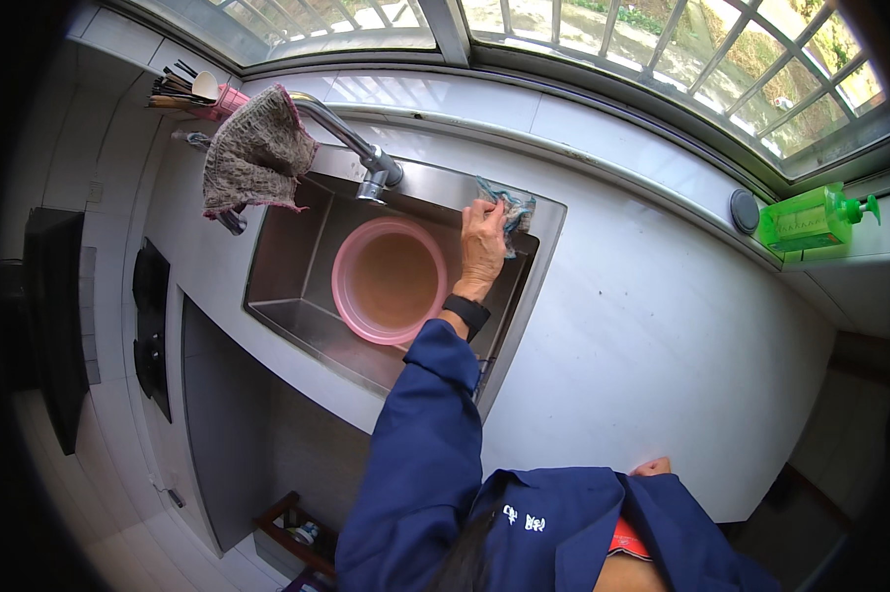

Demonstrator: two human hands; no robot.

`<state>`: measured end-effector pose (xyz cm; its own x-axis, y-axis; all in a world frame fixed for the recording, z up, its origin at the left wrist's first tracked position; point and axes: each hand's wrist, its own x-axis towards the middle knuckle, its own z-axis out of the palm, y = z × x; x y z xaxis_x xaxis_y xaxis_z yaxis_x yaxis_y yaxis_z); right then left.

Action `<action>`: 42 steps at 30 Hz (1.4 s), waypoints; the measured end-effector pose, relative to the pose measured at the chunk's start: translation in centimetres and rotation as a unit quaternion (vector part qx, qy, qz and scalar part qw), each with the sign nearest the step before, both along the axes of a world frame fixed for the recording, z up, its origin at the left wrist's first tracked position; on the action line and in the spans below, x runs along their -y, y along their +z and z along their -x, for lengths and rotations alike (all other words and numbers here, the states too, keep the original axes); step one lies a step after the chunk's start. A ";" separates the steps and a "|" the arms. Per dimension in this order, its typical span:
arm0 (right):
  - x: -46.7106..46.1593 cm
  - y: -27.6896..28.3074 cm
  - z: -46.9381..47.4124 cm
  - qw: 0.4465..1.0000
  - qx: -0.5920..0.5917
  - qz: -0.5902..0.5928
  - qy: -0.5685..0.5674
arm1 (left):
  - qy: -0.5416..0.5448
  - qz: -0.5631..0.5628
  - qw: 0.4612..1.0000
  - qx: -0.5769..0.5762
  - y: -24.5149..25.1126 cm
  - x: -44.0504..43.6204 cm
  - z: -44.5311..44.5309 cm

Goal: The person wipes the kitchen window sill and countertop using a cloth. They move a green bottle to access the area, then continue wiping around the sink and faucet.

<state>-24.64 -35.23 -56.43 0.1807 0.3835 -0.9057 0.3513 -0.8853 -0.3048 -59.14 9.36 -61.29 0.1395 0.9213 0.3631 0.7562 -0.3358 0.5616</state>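
Note:
My left hand [482, 240], with a black band on its wrist, grips a grey cleaning cloth with blue edging [519, 211]. The cloth lies bunched on the right back corner of the steel sink's rim [552, 222]. Left of this hand, a pink plastic basin [343, 307] stands inside the sink and holds cloudy brownish water [394, 281]. A chrome faucet [374, 174] rises behind the basin. Of my right hand [652, 467], only a small part shows at the counter's front edge beside my jacket; its fingers are mostly hidden.
A grey-brown rag with pink edging [260, 152] hangs over another pipe left of the faucet. Behind it stands a pink utensil holder [226, 103]. A green pump bottle [803, 218] and a dark round lid [744, 212] are on the ledge at right. A black cooktop [151, 325] lies left.

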 end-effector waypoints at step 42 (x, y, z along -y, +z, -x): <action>0.4 -0.3 0.8 0.985 -0.055 -0.022 -0.160 | -0.103 0.009 0.980 -0.171 -0.2 0.2 -12.4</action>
